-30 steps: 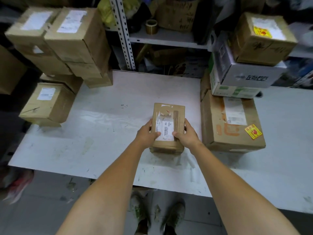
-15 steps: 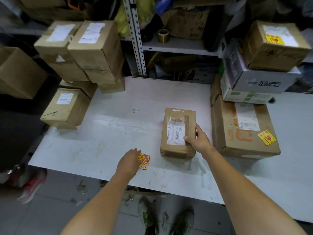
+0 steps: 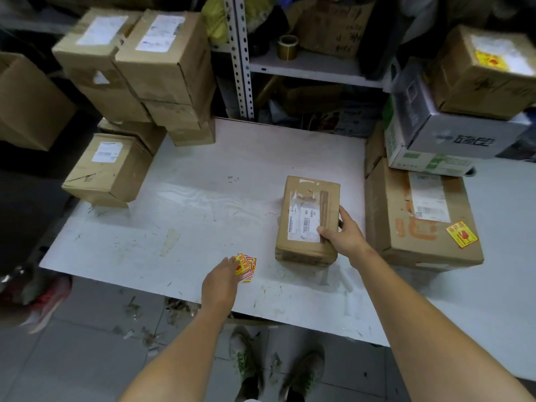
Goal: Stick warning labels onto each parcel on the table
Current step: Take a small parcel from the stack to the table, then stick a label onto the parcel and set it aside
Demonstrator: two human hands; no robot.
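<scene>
The table (image 3: 203, 227) carries one small parcel (image 3: 301, 242) at centre and three stacked boxes (image 3: 420, 248) at right, while at least six brown cartons (image 3: 165, 76) pile up at upper left. Two yellow stickers (image 3: 461, 234) show on the right boxes, and one fan of warning labels (image 3: 246, 266) lies lower centre, its leaves uncountable. There are two hands, left hand (image 3: 220, 282) and right hand (image 3: 343, 237), one tape roll (image 3: 287, 47) and two shoes (image 3: 246, 369).

The left hand (image 3: 219, 285) and the right hand (image 3: 345, 240) are left uncovered, and the forearms (image 3: 182, 352) are bare as far as they are seen. Below the near edge of the table (image 3: 188, 227), scuffed, dirt-marked grey-olive shoes (image 3: 246, 362) are worn.
</scene>
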